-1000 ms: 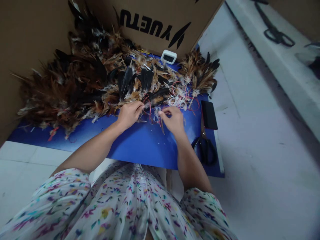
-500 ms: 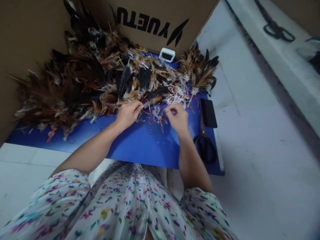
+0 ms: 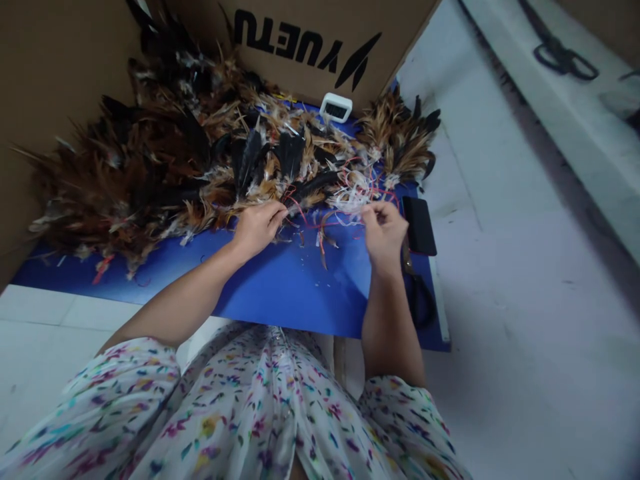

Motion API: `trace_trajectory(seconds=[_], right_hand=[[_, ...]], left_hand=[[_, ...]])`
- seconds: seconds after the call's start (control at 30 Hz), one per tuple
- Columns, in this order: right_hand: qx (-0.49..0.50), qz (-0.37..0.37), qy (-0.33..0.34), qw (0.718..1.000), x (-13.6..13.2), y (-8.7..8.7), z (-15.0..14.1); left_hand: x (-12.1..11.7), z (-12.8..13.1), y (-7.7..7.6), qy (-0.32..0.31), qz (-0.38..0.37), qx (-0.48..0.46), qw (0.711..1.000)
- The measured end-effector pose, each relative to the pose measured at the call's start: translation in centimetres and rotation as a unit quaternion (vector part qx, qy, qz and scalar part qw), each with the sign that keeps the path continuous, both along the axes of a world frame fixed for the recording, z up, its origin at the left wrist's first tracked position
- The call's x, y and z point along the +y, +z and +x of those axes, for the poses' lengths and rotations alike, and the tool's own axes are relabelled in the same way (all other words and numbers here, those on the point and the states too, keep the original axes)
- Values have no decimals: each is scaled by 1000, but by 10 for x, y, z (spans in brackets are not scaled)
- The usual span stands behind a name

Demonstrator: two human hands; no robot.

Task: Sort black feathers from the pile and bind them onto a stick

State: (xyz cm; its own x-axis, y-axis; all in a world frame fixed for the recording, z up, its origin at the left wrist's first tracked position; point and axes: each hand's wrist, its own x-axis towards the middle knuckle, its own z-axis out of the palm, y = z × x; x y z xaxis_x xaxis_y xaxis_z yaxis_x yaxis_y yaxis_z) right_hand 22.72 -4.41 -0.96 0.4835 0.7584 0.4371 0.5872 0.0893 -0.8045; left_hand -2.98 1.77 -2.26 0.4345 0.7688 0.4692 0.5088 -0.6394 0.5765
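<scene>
My left hand [image 3: 257,230] is closed in a pinch at the front edge of the feather pile [image 3: 165,167]. A red string [image 3: 300,208] curves past its fingertips, and what they grip is too small to make out. From there the string runs right, low over the blue tabletop [image 3: 290,287], towards my right hand [image 3: 386,233]. That hand is closed too, thumb and fingers pinched on the string beside a tangle of white strips [image 3: 353,192]. Between my hands a small brown feather [image 3: 323,240] hangs or lies at the string; I cannot tell which.
A bunch of brown and black feathers [image 3: 400,140] lies at the back right. Behind stands a cardboard box [image 3: 310,27], with a small white digital display [image 3: 336,108] before it. A black phone [image 3: 419,227] and black-handled scissors [image 3: 423,300] lie at the right edge.
My right hand has moved right, away from the left, and the red string between them is drawn straighter. White bits between my hands have shifted right. My left hand has stayed in place.
</scene>
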Motion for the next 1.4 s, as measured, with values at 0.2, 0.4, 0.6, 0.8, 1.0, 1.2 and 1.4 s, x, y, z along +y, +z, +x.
trace_trajectory(seconds=[0.2, 0.4, 0.6, 0.8, 1.0, 1.2, 1.4], right_hand=[[-137, -41, -125, 982, -8, -1, 28], [-183, -22, -54, 981, -13, 7, -7], [195, -133, 245, 940, -10, -6, -67], [194, -164, 287, 924, -12, 7, -61], [176, -28, 111, 978, -11, 18, -16], [-88, -47, -106, 989, -10, 0, 27], [-248, -29, -53, 967, -15, 4, 10]], left_hand=[[2, 0, -4, -2, 9, 2, 1000], [0, 1, -2, 2, 35, 8, 999], [-6, 5, 0, -13, 55, -4, 998], [-7, 4, -1, -27, 63, 22, 997], [-5, 3, -2, -36, 41, 41, 998], [-5, 4, 2, -38, -9, -29, 999], [-6, 7, 8, -30, -115, -120, 986]])
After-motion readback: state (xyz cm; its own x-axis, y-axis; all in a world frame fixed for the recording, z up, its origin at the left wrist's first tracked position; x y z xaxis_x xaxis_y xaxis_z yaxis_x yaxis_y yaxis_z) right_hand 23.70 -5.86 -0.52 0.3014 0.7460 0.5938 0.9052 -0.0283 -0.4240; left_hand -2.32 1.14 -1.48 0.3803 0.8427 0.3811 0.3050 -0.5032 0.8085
